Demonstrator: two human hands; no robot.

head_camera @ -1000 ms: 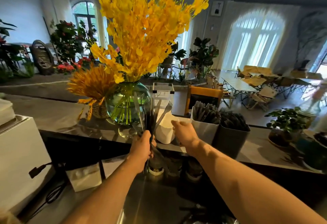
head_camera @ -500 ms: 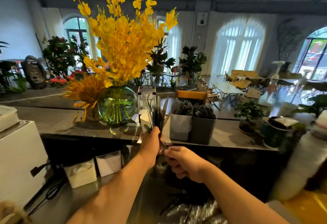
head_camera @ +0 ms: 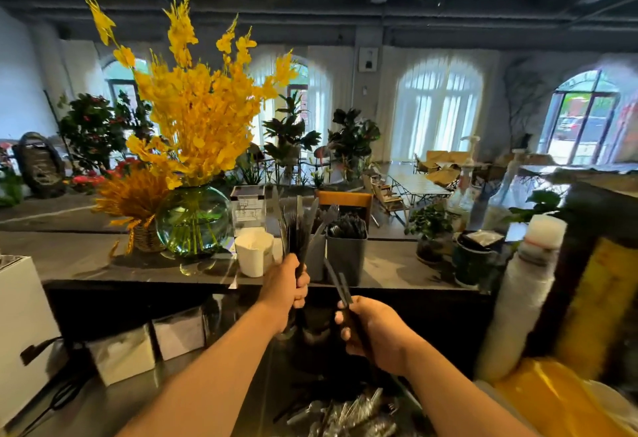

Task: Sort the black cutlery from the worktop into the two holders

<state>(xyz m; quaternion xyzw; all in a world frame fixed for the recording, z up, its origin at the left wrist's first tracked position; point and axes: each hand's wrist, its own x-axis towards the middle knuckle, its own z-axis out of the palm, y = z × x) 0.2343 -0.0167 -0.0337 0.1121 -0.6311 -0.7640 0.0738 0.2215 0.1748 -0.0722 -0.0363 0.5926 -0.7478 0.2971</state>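
Observation:
My left hand [head_camera: 286, 290] grips a bundle of black cutlery [head_camera: 299, 229] upright, its tips fanned out in front of the holders. My right hand [head_camera: 371, 329] holds one or two black pieces [head_camera: 340, 284] that point up and left, just right of the bundle. On the raised counter behind stand two square holders side by side: a light grey one [head_camera: 317, 255], partly hidden by the bundle, and a dark grey one [head_camera: 347, 257], both with black cutlery in them. More wrapped cutlery [head_camera: 345, 414] lies on the lower worktop near me.
A green glass vase [head_camera: 193, 219] of yellow flowers and a white cup [head_camera: 254, 253] stand left of the holders. Small potted plants [head_camera: 431, 240] sit to the right. A tall white roll [head_camera: 524, 295] and a yellow bag [head_camera: 559, 398] crowd the right side. Tissue boxes [head_camera: 121, 355] sit below the counter.
My right hand has drawn back down and right from the bundle with black pieces in it. The view has swung so the holders now sit straight behind my left hand.

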